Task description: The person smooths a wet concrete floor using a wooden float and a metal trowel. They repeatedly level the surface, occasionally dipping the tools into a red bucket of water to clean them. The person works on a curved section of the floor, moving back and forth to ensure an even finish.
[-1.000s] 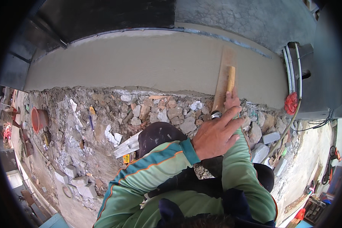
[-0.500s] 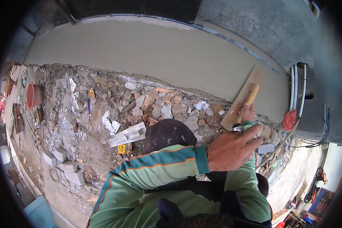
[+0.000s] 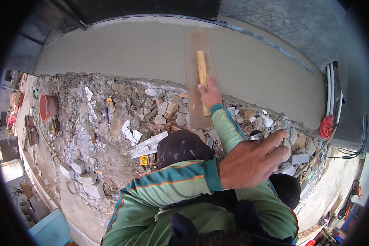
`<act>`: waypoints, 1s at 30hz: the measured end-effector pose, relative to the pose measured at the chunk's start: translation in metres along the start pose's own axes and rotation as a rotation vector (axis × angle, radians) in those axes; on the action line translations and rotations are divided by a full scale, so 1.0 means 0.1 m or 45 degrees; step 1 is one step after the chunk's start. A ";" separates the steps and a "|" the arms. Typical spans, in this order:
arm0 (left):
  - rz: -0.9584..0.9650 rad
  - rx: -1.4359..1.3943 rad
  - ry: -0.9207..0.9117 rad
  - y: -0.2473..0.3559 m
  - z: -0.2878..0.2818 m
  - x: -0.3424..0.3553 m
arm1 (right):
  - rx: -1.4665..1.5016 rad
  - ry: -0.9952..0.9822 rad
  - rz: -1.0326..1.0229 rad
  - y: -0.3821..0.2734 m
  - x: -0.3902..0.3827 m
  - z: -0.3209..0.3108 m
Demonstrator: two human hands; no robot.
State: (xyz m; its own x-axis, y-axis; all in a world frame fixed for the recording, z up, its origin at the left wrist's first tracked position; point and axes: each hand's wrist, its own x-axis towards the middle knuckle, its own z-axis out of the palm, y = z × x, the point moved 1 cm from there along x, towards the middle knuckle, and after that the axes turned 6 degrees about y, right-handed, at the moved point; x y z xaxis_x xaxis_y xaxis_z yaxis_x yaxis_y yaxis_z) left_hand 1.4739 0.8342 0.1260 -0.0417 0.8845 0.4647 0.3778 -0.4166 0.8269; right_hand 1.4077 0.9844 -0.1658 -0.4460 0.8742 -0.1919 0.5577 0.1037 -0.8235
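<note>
Sideways travel stands out against the frame half a second ago: the wooden float (image 3: 194,84) has gone from about 2 o'clock to just past 12, and its long board, slanted then, now points nearly straight to 12. Some of that shift may be the head turning. The right hand (image 3: 211,94) is clamped on the near half of its yellow handle (image 3: 201,65). The left hand (image 3: 246,165), at 4 o'clock, lies across the right forearm (image 3: 229,129) with its fingers loosely apart and nothing visible in them; whether it bears on the sleeve, I cannot tell.

The float sits across the grey cement strip (image 3: 131,51), its far end near the back edge and its near end jutting toward 6 o'clock over the broken stones (image 3: 170,110).

For a clean pass, I would keep the board level from end to end, with its leading edge a touch light so it glides rather than digs. Since the grip is toward the near end, the far end may ride high; steady wrist pressure should even that out. Keep the overhanging end clear of the stones, which could tip the board, and go gently along the ragged front edge, which looks likely to crumble.
</note>
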 end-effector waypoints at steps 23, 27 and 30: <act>-0.009 0.034 0.207 0.03 -0.17 -0.01 | -0.200 -0.729 -0.708 -0.95 -0.54 1.05; -0.026 0.078 0.307 0.04 -0.30 -0.16 | -0.074 -0.657 -0.696 -1.08 -0.74 1.35; -0.070 0.052 0.376 0.09 -0.38 -0.19 | -0.055 -0.435 -0.603 -1.44 -0.50 1.60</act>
State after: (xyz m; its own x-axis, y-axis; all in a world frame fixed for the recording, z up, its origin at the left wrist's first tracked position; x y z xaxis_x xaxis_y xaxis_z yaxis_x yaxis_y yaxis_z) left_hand 1.4432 0.8053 0.1367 -0.3276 0.8036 0.4968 0.4044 -0.3560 0.8425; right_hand 1.2380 0.8496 -0.1228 -0.8502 0.5259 0.0249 0.2672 0.4717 -0.8403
